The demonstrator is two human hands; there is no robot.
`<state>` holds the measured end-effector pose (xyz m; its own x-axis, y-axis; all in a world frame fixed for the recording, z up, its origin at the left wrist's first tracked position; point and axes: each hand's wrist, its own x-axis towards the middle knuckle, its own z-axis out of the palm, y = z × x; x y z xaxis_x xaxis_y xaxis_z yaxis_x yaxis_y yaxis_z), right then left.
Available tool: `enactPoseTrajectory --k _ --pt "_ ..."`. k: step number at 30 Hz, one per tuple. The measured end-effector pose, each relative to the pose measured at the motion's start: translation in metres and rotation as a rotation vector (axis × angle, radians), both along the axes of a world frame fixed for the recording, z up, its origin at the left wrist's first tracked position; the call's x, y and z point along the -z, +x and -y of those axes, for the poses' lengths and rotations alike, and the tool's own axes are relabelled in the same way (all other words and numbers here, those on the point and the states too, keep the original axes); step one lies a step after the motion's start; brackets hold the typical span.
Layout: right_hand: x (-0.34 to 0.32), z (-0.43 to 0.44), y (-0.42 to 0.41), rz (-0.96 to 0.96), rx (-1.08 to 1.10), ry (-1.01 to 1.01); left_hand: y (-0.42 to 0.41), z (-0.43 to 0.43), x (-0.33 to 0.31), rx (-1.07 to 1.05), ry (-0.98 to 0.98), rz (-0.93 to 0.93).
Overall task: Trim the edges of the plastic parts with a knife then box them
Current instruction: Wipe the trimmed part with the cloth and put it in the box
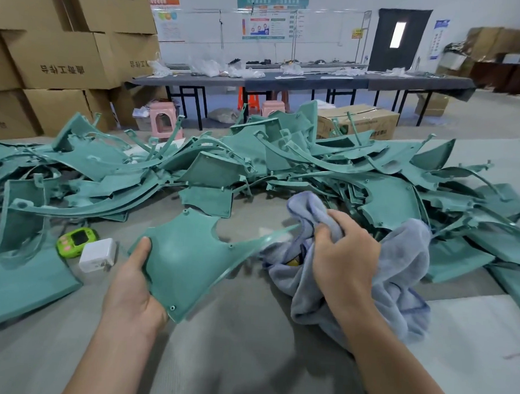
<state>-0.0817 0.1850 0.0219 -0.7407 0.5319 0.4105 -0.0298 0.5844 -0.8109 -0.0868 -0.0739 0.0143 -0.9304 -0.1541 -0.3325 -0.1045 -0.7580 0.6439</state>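
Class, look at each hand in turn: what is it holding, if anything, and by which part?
The left hand grips a green plastic part by its near left edge. The right hand clutches a bunched blue-grey cloth near its upper folds.

We find bare desk (244,361) close in front; the heap of green parts (218,170) bars the far side, a white charger (97,253) and green timer (75,241) left, a towel (399,264) right.

The part (186,259) is moulded teal plastic, smooth with a dull satin sheen, and the pile (285,156) behind it looks the same. The towel (399,264) is soft, fuzzy blue-grey cloth. The counter (245,346) has a matt grey, felt-like cover. The charger (97,254) is glossy white plastic. The boxes (58,59) are matt brown cardboard.
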Motion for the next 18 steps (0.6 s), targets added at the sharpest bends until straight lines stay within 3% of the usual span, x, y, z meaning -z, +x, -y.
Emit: enactPoseTrajectory --k 2,6,9,13,15,16,18 --pt "-0.004 -0.002 0.003 -0.050 -0.066 -0.345 0.000 -0.001 0.000 -0.041 0.048 0.025" --pt "-0.018 0.001 0.012 -0.070 -0.409 -0.707 0.002 -0.017 -0.001 -0.006 0.103 0.067" --pt "-0.022 0.016 0.019 0.005 -0.670 -0.977 0.003 -0.040 0.006 -0.028 -0.142 0.054" --pt "-0.017 0.033 0.025 0.060 -0.863 -1.090 0.011 -0.056 0.019 -0.158 -0.881 -0.098" --pt "-0.014 0.039 0.027 0.075 -0.922 -1.057 0.018 -0.060 0.017 -0.202 -1.127 -0.234" --pt "-0.011 0.041 0.028 0.082 -0.950 -1.019 0.022 -0.063 0.013 -0.186 -1.176 -0.309" --pt "-0.006 0.045 0.029 0.076 -0.984 -0.933 0.033 -0.073 0.001 -0.057 -0.985 -0.422"
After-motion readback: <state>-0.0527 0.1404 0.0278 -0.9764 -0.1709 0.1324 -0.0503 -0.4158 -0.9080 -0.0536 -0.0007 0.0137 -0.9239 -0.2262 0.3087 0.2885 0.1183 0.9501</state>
